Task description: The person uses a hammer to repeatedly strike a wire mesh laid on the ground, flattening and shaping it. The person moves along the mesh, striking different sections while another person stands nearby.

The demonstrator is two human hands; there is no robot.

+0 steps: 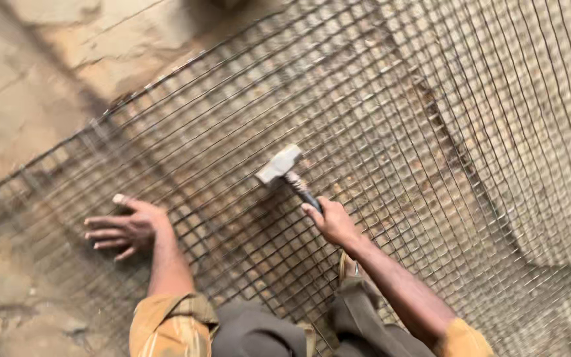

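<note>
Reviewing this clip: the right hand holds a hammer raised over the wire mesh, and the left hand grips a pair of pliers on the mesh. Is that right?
Not quite. The head view shows the left hand holding no pliers: it lies flat and open, fingers spread, pressing on the wire mesh. The rest stands: the right hand holds a hammer by its handle, with the head raised over the mesh.

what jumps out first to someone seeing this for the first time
A big sheet of wire mesh covers most of the stone floor. At the centre, the right hand holds a hammer with its head raised over the mesh. At lower left, the left hand lies flat on the mesh with fingers spread.
</note>
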